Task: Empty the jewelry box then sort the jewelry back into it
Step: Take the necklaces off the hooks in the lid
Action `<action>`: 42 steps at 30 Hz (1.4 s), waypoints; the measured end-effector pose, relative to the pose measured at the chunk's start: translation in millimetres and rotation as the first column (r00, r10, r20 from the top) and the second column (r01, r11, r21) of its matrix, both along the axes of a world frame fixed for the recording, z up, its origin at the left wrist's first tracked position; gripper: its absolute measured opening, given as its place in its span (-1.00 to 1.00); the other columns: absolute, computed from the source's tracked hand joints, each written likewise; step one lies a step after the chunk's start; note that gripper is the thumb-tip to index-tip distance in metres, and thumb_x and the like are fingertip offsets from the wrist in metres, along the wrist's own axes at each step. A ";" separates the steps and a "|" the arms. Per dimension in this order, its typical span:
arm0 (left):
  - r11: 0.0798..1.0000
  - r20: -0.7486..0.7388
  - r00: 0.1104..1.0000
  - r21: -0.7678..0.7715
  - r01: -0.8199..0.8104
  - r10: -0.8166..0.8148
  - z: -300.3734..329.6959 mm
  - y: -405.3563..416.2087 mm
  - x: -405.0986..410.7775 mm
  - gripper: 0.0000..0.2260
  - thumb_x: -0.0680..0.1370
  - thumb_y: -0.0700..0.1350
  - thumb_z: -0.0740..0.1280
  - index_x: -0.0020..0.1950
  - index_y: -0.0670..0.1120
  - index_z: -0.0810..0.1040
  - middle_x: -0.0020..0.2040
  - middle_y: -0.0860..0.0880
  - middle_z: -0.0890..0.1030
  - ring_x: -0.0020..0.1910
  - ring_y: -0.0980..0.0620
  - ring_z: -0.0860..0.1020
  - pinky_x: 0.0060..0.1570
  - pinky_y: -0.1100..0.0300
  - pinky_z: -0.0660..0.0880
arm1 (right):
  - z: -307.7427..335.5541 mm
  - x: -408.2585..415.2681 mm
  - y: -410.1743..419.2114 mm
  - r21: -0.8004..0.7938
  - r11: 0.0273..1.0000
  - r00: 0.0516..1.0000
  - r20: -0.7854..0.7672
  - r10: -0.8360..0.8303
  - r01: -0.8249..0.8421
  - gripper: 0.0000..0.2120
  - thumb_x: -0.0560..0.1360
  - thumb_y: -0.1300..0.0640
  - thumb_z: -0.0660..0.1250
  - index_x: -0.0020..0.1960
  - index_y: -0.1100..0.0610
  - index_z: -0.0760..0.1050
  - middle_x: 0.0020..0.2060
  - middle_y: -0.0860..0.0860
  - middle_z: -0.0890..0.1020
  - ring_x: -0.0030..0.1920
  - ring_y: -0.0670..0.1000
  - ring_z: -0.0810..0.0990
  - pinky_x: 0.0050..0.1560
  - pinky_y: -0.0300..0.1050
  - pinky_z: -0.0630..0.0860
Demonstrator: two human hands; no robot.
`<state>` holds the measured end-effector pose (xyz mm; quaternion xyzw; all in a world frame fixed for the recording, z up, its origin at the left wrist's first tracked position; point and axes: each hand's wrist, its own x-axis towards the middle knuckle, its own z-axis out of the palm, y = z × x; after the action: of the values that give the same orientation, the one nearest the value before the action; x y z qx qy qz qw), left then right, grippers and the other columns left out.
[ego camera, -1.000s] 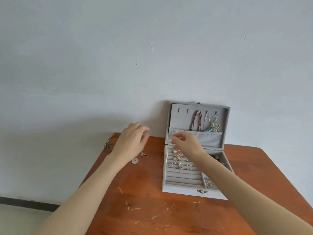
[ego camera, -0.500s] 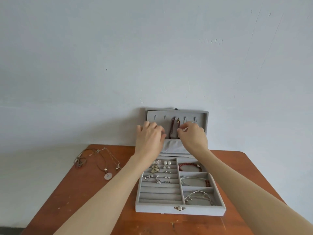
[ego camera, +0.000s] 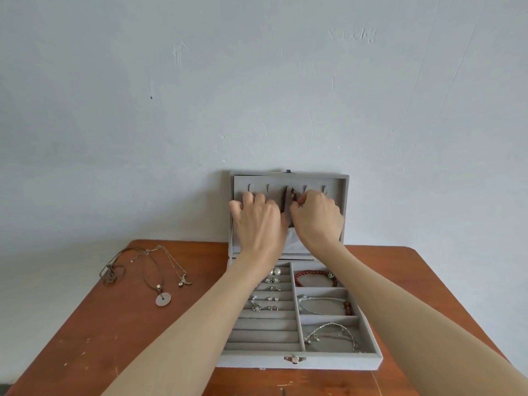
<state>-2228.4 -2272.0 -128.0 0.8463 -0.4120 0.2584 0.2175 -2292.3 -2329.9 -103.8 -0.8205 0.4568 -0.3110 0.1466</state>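
Observation:
The grey jewelry box stands open on the table, its lid upright against the wall. A dark beaded necklace hangs from the lid's hooks. My left hand rests on the lid's inner panel with its fingers spread, just left of the beads. My right hand has curled fingers that pinch the necklace's right strand near its hook. Earrings sit in the ring rows. A red bead bracelet and two silver bracelets lie in the right compartments.
On the wooden table, left of the box, lie a cord necklace with a pale disc pendant and a thin silver chain. The pale wall stands right behind the lid. My forearms cross over the box's tray.
My left hand has left the necklaces on the table and gone to the lid. My right hand has risen from the lid's pocket to the hanging beads. The view has swung left.

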 end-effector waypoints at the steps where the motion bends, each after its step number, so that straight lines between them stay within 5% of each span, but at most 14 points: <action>1: 1.000 0.003 1.000 0.016 -0.013 0.013 0.8 -1.2 0.1 -0.87 0.38 -0.11 0.42 -0.37 -0.04 0.58 -0.31 -0.01 0.57 -0.14 -0.06 0.48 -0.18 0.10 0.06 | 1.1 -0.5 0.2 0.000 1.000 1.000 0.007 0.000 0.000 -0.77 0.52 0.15 0.15 0.00 0.22 0.54 -0.09 0.16 0.63 -0.07 0.21 0.56 -0.18 -0.09 0.38; 3: 0.999 0.016 1.000 0.020 -0.025 0.025 1.9 -1.8 2.9 -0.85 0.34 -0.14 0.45 -0.42 -0.05 0.55 -0.37 -0.02 0.56 -0.21 -0.07 0.48 -0.20 0.10 0.07 | 4.9 -2.0 -0.7 0.007 1.000 0.999 0.035 0.003 -0.003 -0.76 0.53 0.14 0.15 0.01 0.21 0.54 -0.08 0.17 0.63 -0.04 0.22 0.56 -0.16 -0.09 0.37; 7: 0.997 -0.012 0.999 -0.054 0.047 -0.047 10.2 3.6 12.3 -0.84 0.48 -0.10 0.26 -0.19 -0.12 0.60 -0.14 -0.08 0.58 0.00 -0.11 0.43 -0.05 0.07 0.12 | 16.4 -3.7 -6.3 0.073 0.996 0.979 0.198 0.042 -0.057 -0.83 0.50 0.11 0.19 -0.09 0.13 0.54 -0.19 0.13 0.63 -0.11 0.18 0.55 -0.17 -0.10 0.39; 10: 0.951 -0.159 0.964 -0.257 0.170 -0.215 27.2 10.3 18.4 -0.88 0.47 -0.10 0.28 -0.26 -0.07 0.52 -0.21 -0.02 0.52 -0.03 -0.11 0.46 -0.03 0.07 0.28 | 23.4 -6.2 -6.8 0.107 0.980 0.926 0.357 0.119 -0.167 -0.95 0.48 0.14 0.24 -0.15 0.08 0.46 -0.35 -0.01 0.53 -0.24 0.06 0.49 -0.19 -0.12 0.37; 15: 0.800 -0.545 0.648 -0.576 0.171 -0.531 61.0 32.2 25.5 -0.97 0.47 -0.16 0.29 -0.18 -0.07 0.50 -0.24 0.03 0.63 -0.20 0.12 0.52 -0.19 0.41 0.38 | 34.1 -20.1 7.8 0.223 0.899 0.814 0.543 0.206 -0.376 -0.96 0.49 0.18 0.27 -0.13 0.14 0.47 -0.35 -0.09 0.47 -0.33 -0.11 0.41 -0.29 -0.28 0.35; 19: 0.739 -0.654 0.373 -0.656 0.152 -0.658 75.0 59.5 37.0 -0.89 0.53 -0.22 0.24 -0.20 -0.10 0.47 -0.44 0.03 0.61 -0.23 -0.01 0.52 -0.07 0.11 0.49 | 36.8 -25.5 23.8 0.378 0.726 0.704 0.681 0.202 -0.574 -0.91 0.52 0.25 0.21 -0.16 0.17 0.43 -0.29 0.03 0.62 -0.25 -0.02 0.58 -0.12 -0.13 0.55; 23: 0.755 -0.708 0.263 -0.629 0.186 -0.655 73.4 90.3 50.0 -0.91 0.56 -0.24 0.25 -0.14 -0.17 0.49 -0.37 -0.07 0.51 -0.38 0.00 0.51 -0.25 0.15 0.53 | 38.2 -29.2 40.1 0.483 0.521 0.641 0.748 0.174 -0.704 -0.87 0.55 0.24 0.21 -0.17 0.17 0.42 -0.34 0.07 0.60 -0.33 0.01 0.60 -0.22 -0.13 0.62; 25: 0.763 -0.729 0.226 -0.612 0.208 -0.646 69.8 105.5 57.7 -0.92 0.56 -0.23 0.26 -0.13 -0.17 0.50 -0.33 -0.07 0.50 -0.40 0.03 0.49 -0.29 0.21 0.51 | 37.9 -30.1 45.8 0.495 0.460 0.615 0.774 0.153 -0.737 -0.84 0.56 0.25 0.21 -0.20 0.17 0.43 -0.36 0.07 0.56 -0.33 -0.01 0.58 -0.21 -0.14 0.61; 28: 0.777 -0.765 0.169 -0.576 0.252 -0.622 62.8 122.9 64.0 -0.89 0.57 -0.21 0.23 -0.10 -0.16 0.53 -0.25 -0.04 0.57 -0.31 0.06 0.51 -0.32 0.30 0.48 | 35.5 -29.1 52.8 0.498 0.495 0.634 0.760 0.147 -0.712 -0.84 0.55 0.27 0.21 -0.21 0.18 0.44 -0.31 0.08 0.55 -0.28 0.00 0.56 -0.15 -0.15 0.61; 33: 0.836 -0.775 0.332 -0.441 0.326 -0.538 51.3 139.0 64.6 -0.82 0.60 -0.10 0.16 -0.03 -0.12 0.54 -0.06 0.03 0.60 0.03 0.11 0.54 0.02 0.20 0.49 | 36.0 -28.0 65.0 0.494 0.513 0.644 0.748 0.159 -0.702 -0.86 0.52 0.30 0.25 -0.22 0.21 0.47 -0.25 0.09 0.54 -0.18 0.01 0.54 0.03 -0.11 0.53; 37: 0.795 -0.798 0.169 -0.507 0.333 -0.579 55.6 153.0 68.1 -0.70 0.58 0.03 0.15 -0.28 -0.11 0.38 -0.42 0.03 0.38 -0.22 0.02 0.57 0.06 0.08 0.48 | 43.1 -30.1 72.7 0.493 0.397 0.582 0.801 0.141 -0.775 -0.84 0.55 0.30 0.19 -0.20 0.21 0.42 -0.43 0.05 0.48 -0.38 0.00 0.49 -0.08 -0.07 0.55; 40: 0.822 -0.812 0.211 -0.466 0.328 -0.544 55.2 165.6 77.6 -0.66 0.50 0.13 0.23 -0.34 -0.07 0.31 -0.44 0.03 0.28 -0.31 0.02 0.51 -0.03 0.11 0.46 | 44.8 -31.1 76.1 0.563 0.375 0.644 0.754 0.133 -0.737 -0.84 0.55 0.28 0.21 -0.21 0.17 0.38 -0.52 0.00 0.35 -0.52 -0.04 0.34 -0.38 -0.16 0.48; 42: 0.784 -0.788 0.080 -0.588 0.199 -0.611 57.5 177.0 86.2 -0.69 0.41 0.12 0.31 -0.37 -0.07 0.34 -0.45 0.02 0.32 -0.35 0.01 0.48 -0.11 0.13 0.41 | 41.4 -33.7 75.4 0.612 0.375 0.694 0.708 0.133 -0.696 -0.86 0.52 0.28 0.26 -0.21 0.16 0.41 -0.51 -0.01 0.31 -0.54 -0.07 0.29 -0.44 -0.20 0.41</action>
<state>-2142.3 -2095.0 -70.5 0.6119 -0.3571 -0.3296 0.6240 -2326.0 -2254.5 -62.4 -0.5991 0.2476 -0.2133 0.7309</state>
